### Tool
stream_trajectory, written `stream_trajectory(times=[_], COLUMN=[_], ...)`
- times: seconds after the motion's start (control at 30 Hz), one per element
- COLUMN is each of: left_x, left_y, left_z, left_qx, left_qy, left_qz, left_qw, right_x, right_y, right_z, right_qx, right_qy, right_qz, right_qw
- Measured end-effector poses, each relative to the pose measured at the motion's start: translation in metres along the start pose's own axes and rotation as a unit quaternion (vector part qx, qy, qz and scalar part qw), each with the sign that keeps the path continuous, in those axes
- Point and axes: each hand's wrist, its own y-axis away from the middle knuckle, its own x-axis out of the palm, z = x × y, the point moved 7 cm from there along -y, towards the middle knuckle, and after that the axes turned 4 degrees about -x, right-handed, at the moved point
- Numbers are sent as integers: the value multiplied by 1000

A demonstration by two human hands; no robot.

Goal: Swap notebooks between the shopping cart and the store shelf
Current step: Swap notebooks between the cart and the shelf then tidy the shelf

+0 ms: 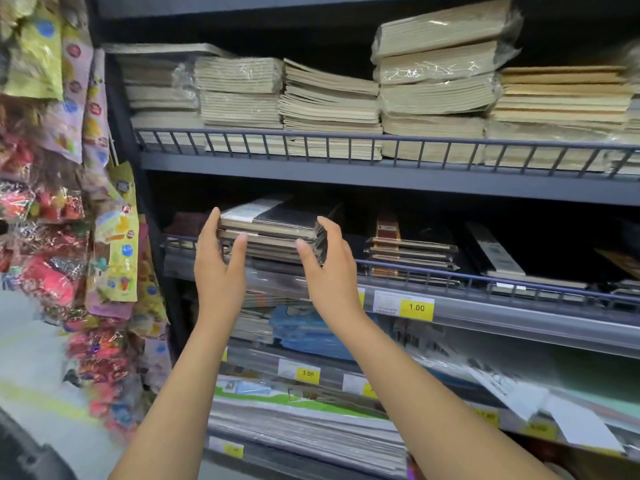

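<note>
A stack of dark-covered notebooks rests on the middle shelf behind its wire rail. My left hand is at the stack's left end, fingers spread, fingertips touching its side. My right hand is at the stack's right end, fingers curved and apart, close to or touching the corner. Neither hand has closed on the stack. The shopping cart is mostly out of view; only a dark rim shows at the bottom left.
Tall piles of beige exercise books fill the upper shelf. More dark notebooks lie right of the stack. Lower shelves hold paper pads and yellow price tags. Hanging packets of toys and stickers crowd the left side.
</note>
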Motion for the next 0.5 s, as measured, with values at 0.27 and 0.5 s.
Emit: stream_trajectory(times=[0.27, 0.5], left_x=[0, 1], left_y=[-10, -15], left_z=[5, 10], left_qx=[5, -22], left_qy=[18, 59], left_qz=[-7, 56], left_qw=[1000, 996], right_x=[-4, -8], right_y=[-12, -23], right_z=[-9, -19], right_qx=[8, 6], right_qy=[-18, 26], right_qz=[-24, 28], right_qw=[1000, 999])
